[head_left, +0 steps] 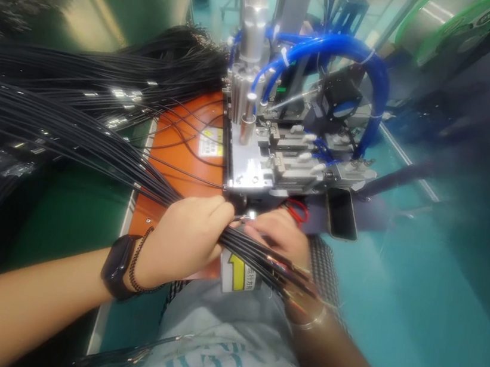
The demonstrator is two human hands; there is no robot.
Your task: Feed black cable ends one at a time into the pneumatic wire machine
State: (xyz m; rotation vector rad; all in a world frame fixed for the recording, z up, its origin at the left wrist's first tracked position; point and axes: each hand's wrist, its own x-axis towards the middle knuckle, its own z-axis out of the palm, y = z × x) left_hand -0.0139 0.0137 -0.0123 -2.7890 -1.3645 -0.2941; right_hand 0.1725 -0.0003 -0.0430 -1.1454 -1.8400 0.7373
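My left hand (pixel 190 236) is closed round a bundle of black cables (pixel 258 252), whose stripped, coppery ends stick out to the right over my right wrist. The bundle runs back to the upper left. My right hand (pixel 281 236) is just below the front of the machine (pixel 251 166), its fingers bent towards a small shiny metal part (pixel 250 215) at the machine's lower edge. Thumb and forefinger look pinched near a cable end there; what exactly they hold is too small to make out.
Many more black cables (pixel 81 87) lie to the left, across an orange base plate (pixel 175 168). Thick blue hoses (pixel 376 98) arch over the machine. A phone (pixel 342 214) lies right of it. A green-rimmed spool (pixel 448 27) stands at upper right. More cable ends (pixel 127 357) lie near my lap.
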